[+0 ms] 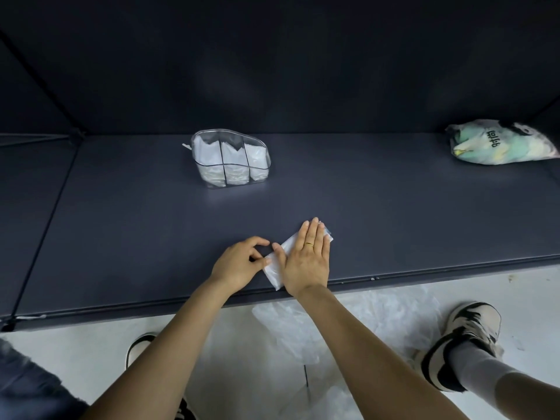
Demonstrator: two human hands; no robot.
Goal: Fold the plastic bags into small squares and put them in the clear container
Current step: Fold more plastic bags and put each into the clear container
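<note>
From the head view, the right hand [306, 259] lies flat and spread, palm down, on a folded strip of white plastic bag [274, 269] that rests close to the near edge of the dark table [121, 237], somewhat right of its middle; the left hand [239, 263] is curled, its thumb and forefinger pinching the strip's left end where it shows beside the right palm. The strip runs slantwise, its far end peeping past the right fingertips [315, 222].

The clear container [231, 160] stands well apart, toward the far edge and left of middle, its compartments already holding white folded bags; whether any slot has room cannot be told from here. A printed bag [500, 144] lies at the far right corner; loose plastic bags [348, 322] lie on the floor just below the near edge, between the person's shoes.

The step in hand looks like pressing out air and turning the end over; to do it well, the flat palm should hold the strip down while the pinching fingers bring the end across squarely, edges matched; thin film slips and springs back, so each crease wants a firm stroke before release.
</note>
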